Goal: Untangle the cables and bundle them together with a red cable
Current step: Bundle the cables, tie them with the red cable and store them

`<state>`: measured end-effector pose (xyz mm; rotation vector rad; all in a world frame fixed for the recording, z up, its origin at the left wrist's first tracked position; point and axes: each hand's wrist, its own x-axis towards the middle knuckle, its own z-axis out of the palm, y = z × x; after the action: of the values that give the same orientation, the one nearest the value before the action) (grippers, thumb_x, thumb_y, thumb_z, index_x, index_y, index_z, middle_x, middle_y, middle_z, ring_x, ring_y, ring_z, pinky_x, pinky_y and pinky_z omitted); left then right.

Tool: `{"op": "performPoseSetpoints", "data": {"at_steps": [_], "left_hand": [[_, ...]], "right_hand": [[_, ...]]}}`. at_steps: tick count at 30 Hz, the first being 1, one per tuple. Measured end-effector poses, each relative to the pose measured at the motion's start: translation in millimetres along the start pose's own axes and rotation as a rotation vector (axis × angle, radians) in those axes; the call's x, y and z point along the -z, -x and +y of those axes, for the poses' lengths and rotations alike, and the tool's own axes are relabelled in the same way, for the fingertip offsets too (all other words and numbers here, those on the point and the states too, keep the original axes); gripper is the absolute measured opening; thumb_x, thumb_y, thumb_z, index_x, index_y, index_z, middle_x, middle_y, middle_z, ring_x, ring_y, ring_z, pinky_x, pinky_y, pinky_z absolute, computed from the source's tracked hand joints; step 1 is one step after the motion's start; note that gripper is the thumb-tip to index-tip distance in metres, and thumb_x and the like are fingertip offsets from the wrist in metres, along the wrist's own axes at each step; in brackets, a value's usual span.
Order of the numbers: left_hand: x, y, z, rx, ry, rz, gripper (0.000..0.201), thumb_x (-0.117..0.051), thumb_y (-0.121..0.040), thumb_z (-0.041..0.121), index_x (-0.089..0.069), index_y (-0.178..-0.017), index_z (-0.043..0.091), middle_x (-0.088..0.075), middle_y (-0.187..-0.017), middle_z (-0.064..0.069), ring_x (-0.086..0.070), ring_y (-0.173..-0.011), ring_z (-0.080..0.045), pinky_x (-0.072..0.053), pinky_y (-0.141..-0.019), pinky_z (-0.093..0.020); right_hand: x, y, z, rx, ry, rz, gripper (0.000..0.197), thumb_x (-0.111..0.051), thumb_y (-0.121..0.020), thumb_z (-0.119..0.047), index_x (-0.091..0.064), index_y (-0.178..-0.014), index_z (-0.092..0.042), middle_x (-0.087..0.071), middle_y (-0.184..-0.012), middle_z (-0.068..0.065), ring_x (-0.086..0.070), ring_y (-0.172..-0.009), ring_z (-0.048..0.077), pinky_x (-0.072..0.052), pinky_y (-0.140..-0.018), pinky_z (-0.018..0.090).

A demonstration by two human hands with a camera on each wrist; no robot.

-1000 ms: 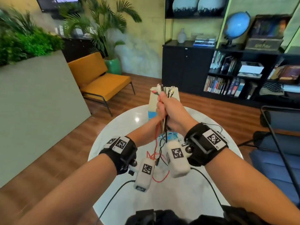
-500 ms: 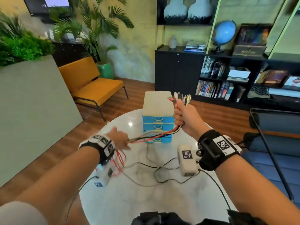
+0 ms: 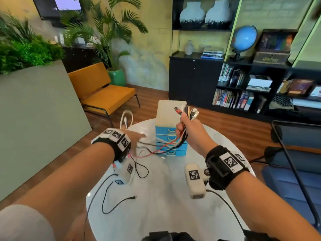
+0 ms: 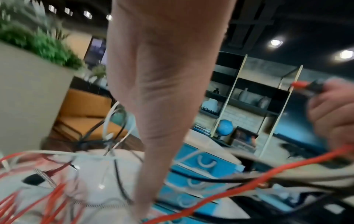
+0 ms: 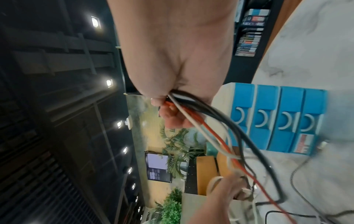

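Note:
My right hand [image 3: 186,129] is raised in front of the drawer unit and grips a bunch of black, white and red cables just below their plugs [image 3: 187,111], which stick up out of the fist. The right wrist view shows its fingers [image 5: 172,116] curled round them. From there the red cable [image 3: 166,145] and the others run down and left to my left hand [image 3: 134,139]. It is blurred, with its fingers straight and the strands crossing them. A white cable loop [image 3: 126,117] stands up above it. Red coils [image 4: 28,204] lie under the left wrist.
A round white marble table [image 3: 156,214] lies under both hands. On its far side stands a small unit of blue drawers [image 3: 166,134] with a cream top. Loose black cable [image 3: 119,202] trails on the table. An orange chair [image 3: 104,94] is far left, a blue seat [image 3: 295,171] right.
A second ago both hands held the bunch together. The left hand has since slid down and left along the cables, and the white loop has flicked up. The right hand keeps its grip.

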<state>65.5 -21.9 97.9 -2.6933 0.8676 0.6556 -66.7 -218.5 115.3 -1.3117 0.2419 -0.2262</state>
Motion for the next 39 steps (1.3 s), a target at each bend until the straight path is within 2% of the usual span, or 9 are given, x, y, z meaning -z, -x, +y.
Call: {"op": "performPoseSetpoints", "data": {"at_steps": [3,7,11,16,21,25,28,32,39], "left_hand": [[-7.2,21.9,55.6,-0.332,0.416,-0.02,0.077,-0.067,-0.085,0.04,-0.024,-0.148,0.027,-0.03,-0.153,0.004,-0.031,-0.138,-0.014,-0.021,-0.109,-0.023],[-15.0,35.2,109.7,-0.588,0.664,0.031,0.05,-0.047,-0.094,0.051,-0.044,-0.134,0.022,-0.048,-0.138,0.002,-0.044,-0.124,-0.011,-0.033,-0.107,-0.027],[-26.0,36.2,132.7,-0.538,0.943,0.313,0.033,-0.038,-0.101,0.036,-0.06,-0.084,0.017,-0.064,-0.084,-0.004,-0.058,-0.079,-0.01,-0.05,-0.085,-0.033],[-29.6,37.7,134.8,-0.609,1.068,0.287,0.035,-0.038,-0.101,0.033,-0.054,-0.076,0.015,-0.049,-0.061,0.002,-0.045,-0.055,-0.008,-0.043,-0.06,-0.022],[-30.1,42.7,133.6,-0.592,1.203,0.171,0.036,-0.039,-0.1,0.037,-0.049,-0.078,0.011,-0.038,-0.059,0.002,-0.035,-0.045,0.0,-0.033,-0.047,-0.013],[-32.7,42.6,134.2,-0.575,1.315,0.106,0.04,-0.036,-0.099,0.043,-0.048,-0.073,0.015,-0.034,-0.057,0.005,-0.031,-0.045,-0.002,-0.027,-0.044,-0.014],[-38.4,39.9,135.7,-0.565,1.313,0.14,0.037,-0.038,-0.101,0.035,-0.046,-0.07,0.017,-0.036,-0.058,0.006,-0.031,-0.046,-0.002,-0.028,-0.046,-0.014],[-41.2,41.6,135.4,-0.57,1.311,0.094,0.037,-0.036,-0.102,0.031,-0.046,-0.071,0.016,-0.036,-0.06,0.004,-0.032,-0.046,-0.001,-0.028,-0.046,-0.014],[-44.9,44.2,109.3,-0.491,1.174,-0.046,0.049,-0.035,-0.096,0.052,-0.042,-0.065,0.015,-0.035,-0.054,0.003,-0.033,-0.045,-0.009,-0.033,-0.05,-0.019]], "right_hand": [[4.7,2.0,17.4,-0.045,-0.016,-0.015,0.034,-0.038,-0.105,-0.035,-0.046,-0.08,-0.014,-0.039,-0.053,-0.002,-0.04,-0.048,0.013,-0.04,-0.058,0.027],[1.4,8.2,16.4,-0.085,-0.078,0.048,0.034,-0.036,-0.105,-0.035,-0.049,-0.081,-0.014,-0.043,-0.055,0.001,-0.046,-0.048,0.013,-0.045,-0.055,0.024],[6.4,8.1,10.4,-0.017,-0.045,0.067,0.036,-0.037,-0.103,-0.041,-0.052,-0.085,-0.014,-0.067,-0.07,0.005,-0.068,-0.078,0.02,-0.056,-0.083,0.034],[8.4,14.9,10.7,-0.027,-0.256,0.003,0.038,-0.04,-0.102,-0.043,-0.047,-0.076,-0.016,-0.043,-0.06,0.002,-0.045,-0.05,0.011,-0.048,-0.052,0.022],[10.1,12.6,13.3,-0.014,-0.286,0.046,0.044,-0.039,-0.101,-0.047,-0.044,-0.071,-0.016,-0.032,-0.057,0.0,-0.027,-0.044,0.008,-0.029,-0.038,0.015],[9.7,11.0,13.1,-0.019,-0.286,0.006,0.037,-0.039,-0.101,-0.043,-0.053,-0.086,-0.013,-0.037,-0.058,-0.002,-0.028,-0.043,0.007,-0.03,-0.037,0.014],[10.9,10.6,15.3,-0.031,-0.249,-0.013,0.037,-0.041,-0.101,-0.042,-0.053,-0.081,-0.013,-0.038,-0.055,-0.003,-0.027,-0.042,0.006,-0.03,-0.037,0.013],[10.7,11.0,15.4,-0.059,-0.365,0.001,0.028,-0.042,-0.103,-0.036,-0.059,-0.104,-0.015,-0.038,-0.061,-0.005,-0.025,-0.046,0.004,-0.027,-0.038,0.013],[27.4,-0.2,6.8,-0.07,-0.45,0.045,0.028,-0.039,-0.103,-0.038,-0.052,-0.091,-0.017,-0.034,-0.056,-0.009,-0.026,-0.04,0.001,-0.022,-0.032,0.013]]}}
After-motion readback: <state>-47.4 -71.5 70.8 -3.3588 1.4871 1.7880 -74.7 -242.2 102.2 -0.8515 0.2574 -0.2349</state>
